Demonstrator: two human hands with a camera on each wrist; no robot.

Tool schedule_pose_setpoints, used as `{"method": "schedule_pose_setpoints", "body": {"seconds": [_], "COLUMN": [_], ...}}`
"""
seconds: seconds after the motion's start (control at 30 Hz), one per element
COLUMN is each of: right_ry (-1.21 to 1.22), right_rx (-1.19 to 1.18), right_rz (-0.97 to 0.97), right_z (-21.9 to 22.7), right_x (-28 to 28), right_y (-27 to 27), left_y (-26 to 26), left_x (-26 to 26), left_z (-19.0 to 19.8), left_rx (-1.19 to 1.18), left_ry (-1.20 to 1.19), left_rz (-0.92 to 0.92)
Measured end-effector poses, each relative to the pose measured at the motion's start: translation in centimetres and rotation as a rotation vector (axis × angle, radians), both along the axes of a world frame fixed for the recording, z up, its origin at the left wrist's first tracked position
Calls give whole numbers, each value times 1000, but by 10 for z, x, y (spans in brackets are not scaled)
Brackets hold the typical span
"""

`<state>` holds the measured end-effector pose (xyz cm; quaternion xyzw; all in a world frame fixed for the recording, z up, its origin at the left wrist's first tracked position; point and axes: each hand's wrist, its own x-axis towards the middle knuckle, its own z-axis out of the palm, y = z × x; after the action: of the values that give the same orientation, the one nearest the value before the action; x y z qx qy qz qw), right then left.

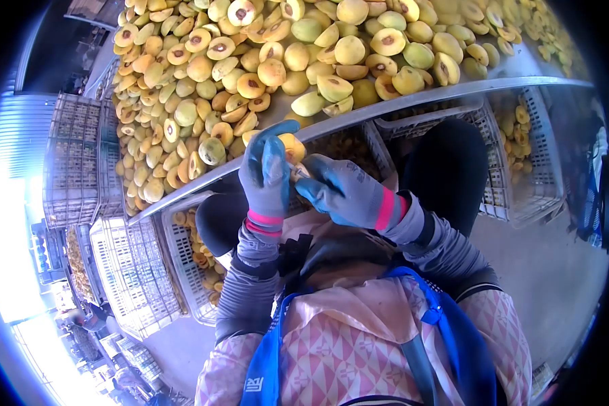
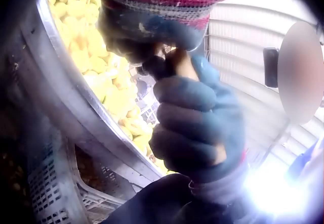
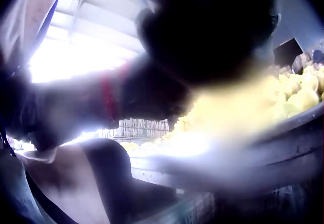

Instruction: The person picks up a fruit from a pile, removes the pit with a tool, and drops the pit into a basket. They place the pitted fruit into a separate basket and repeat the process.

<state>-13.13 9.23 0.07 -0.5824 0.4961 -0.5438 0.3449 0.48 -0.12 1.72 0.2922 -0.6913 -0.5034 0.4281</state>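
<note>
In the head view my gloved left hand (image 1: 265, 172) holds a yellow peach half (image 1: 291, 147) close to the near rim of the fruit-covered metal table (image 1: 413, 99). Just to its right, my gloved right hand (image 1: 345, 191) grips a small wooden-handled tool (image 1: 300, 172) whose tip meets the fruit. From the left wrist, the right hand (image 2: 187, 118) shows as a fist around the pale wooden handle (image 2: 183, 66), its butt sticking out below. The left hand (image 2: 157, 29) is right above it. The tool's working end is hidden. Blur and darkness cover the hands in the right wrist view.
Halved peaches (image 1: 199, 71) cover the table, many with the cut side up. Plastic crates (image 1: 524, 145) with fruit pieces stand beneath its rim. A white crate (image 1: 132, 277) and stacked crates (image 1: 74, 159) are at the left. The person's knees (image 1: 446, 169) are under the table edge.
</note>
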Motion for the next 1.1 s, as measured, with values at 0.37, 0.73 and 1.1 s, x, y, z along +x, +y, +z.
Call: {"method": "schedule_pose_setpoints", "body": {"seconds": [0.37, 0.73, 1.1], "right_ry": [-540, 229, 694], "right_rx": [296, 121, 203], "right_rz": [173, -22, -35], "right_z": [-19, -40, -25], "right_x": [10, 6, 7], "right_y": [-4, 11, 9], "left_y": [1, -13, -119], "left_x": [0, 110, 122], "left_z": [-14, 18, 37], "left_rx": [-214, 195, -565], "left_ry": [-122, -33, -971], "left_rz": [28, 397, 299]}}
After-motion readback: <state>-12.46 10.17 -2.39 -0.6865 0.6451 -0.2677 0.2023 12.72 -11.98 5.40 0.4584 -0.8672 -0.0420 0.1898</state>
